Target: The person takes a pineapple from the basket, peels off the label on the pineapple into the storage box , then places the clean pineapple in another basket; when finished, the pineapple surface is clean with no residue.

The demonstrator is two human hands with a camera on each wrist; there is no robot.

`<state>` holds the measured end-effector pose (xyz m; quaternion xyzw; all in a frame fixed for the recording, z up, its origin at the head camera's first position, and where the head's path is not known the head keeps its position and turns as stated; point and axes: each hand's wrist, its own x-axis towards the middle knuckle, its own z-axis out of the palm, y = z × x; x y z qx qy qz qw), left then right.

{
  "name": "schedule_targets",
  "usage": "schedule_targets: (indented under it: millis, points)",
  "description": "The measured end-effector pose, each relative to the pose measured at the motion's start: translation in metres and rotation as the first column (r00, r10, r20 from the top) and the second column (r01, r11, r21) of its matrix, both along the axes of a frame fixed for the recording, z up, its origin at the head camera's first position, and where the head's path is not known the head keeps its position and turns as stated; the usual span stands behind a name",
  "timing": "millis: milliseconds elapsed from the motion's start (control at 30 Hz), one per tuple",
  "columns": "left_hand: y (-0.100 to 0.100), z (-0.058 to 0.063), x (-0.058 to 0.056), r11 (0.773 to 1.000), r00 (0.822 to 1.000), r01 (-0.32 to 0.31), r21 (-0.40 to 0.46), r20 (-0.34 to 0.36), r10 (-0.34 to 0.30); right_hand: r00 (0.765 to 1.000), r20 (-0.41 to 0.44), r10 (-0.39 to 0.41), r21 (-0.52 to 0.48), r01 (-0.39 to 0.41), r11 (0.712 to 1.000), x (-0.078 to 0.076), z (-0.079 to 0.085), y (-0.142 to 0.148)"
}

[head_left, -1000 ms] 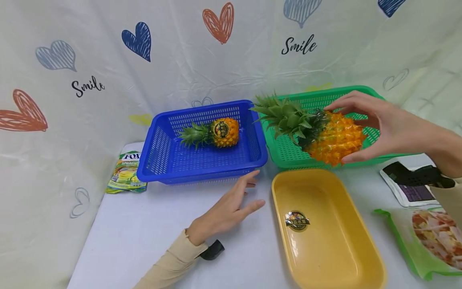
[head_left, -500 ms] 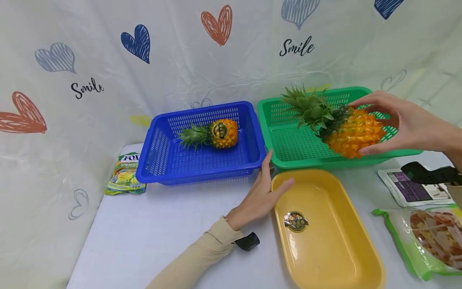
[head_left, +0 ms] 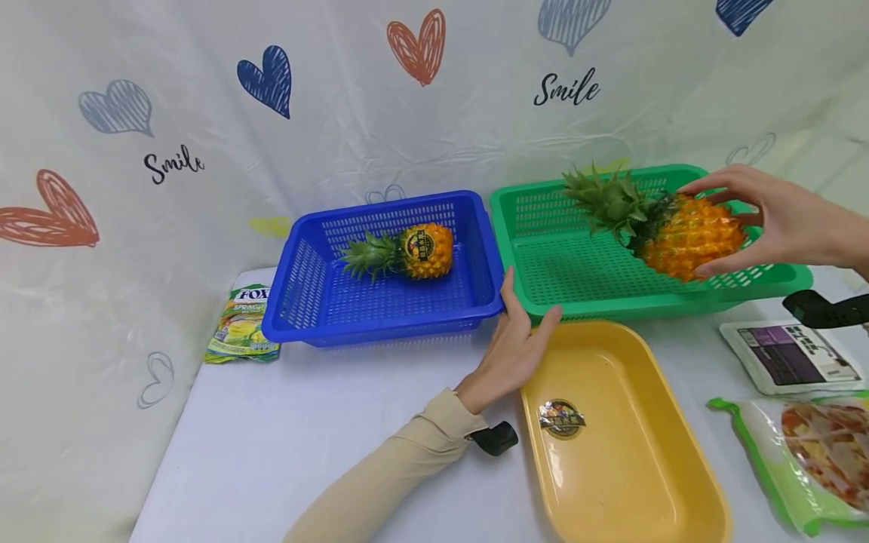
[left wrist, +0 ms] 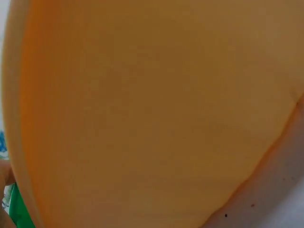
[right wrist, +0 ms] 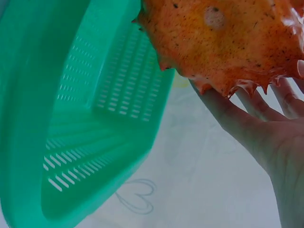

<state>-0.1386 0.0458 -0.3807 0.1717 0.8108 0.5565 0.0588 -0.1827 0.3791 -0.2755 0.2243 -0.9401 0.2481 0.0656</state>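
Note:
In the head view my right hand (head_left: 781, 215) grips a pineapple (head_left: 695, 234) by its orange body, thumb below and fingers above, its green crown pointing left over the green basket (head_left: 652, 307). The right wrist view shows the spiky base of this pineapple (right wrist: 213, 47) beside the basket's slotted wall. My left hand (head_left: 502, 358) has its index finger stretched along the green basket's front left corner, beside the blue basket (head_left: 380, 329). Its thumb lies over the rim of the yellow tray (head_left: 624, 452). A second pineapple (head_left: 434, 260) lies in the blue basket. The yellow tray fills the left wrist view.
A FOX bag (head_left: 241, 324) lies left of the blue basket. On the right are a flat pouch with a purple label (head_left: 781, 358) and a green-edged clear bag (head_left: 824, 452). A white cloth with hearts (head_left: 421, 151) hangs behind the baskets.
My right hand has carried the pineapple rightward and a little back over the green basket. My left hand has moved right and forward from the table to the green basket's corner.

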Motion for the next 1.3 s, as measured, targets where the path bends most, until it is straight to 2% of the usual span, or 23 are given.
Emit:
schedule_targets:
  millis: [133,367,533,633,800,1100,1300]
  points:
    - [0.003,0.001,0.000,1.000,1.000,-0.009,0.000,0.007,0.009,1.000,-0.019,-0.010,0.114,0.013,0.993,-0.008,-0.004,0.002]
    - [0.004,0.001,-0.001,0.999,0.999,-0.033,-0.013,0.031,0.034,0.998,-0.005,0.064,0.201,-0.062,0.978,-0.019,-0.014,0.001]
    - [0.005,-0.002,-0.003,1.000,0.999,-0.030,-0.009,0.042,0.030,0.996,0.052,0.068,0.209,-0.077,0.975,-0.026,-0.021,0.002]
    - [0.005,-0.002,-0.003,1.000,0.999,-0.023,-0.003,0.045,0.023,0.991,0.066,0.118,0.189,-0.129,0.973,-0.030,-0.028,0.002]
    - [0.004,-0.002,-0.005,1.000,0.999,-0.018,0.008,0.038,0.018,0.978,0.041,0.203,0.171,-0.207,0.963,-0.035,-0.039,0.001]
    - [0.006,-0.002,-0.004,1.000,1.000,-0.009,0.025,0.012,0.009,0.988,0.024,0.156,0.203,-0.157,0.966,-0.030,-0.051,0.012]
    - [0.006,-0.005,-0.005,1.000,1.000,-0.015,0.021,0.008,0.014,0.986,0.016,0.168,0.203,-0.167,0.965,-0.030,-0.052,0.011]
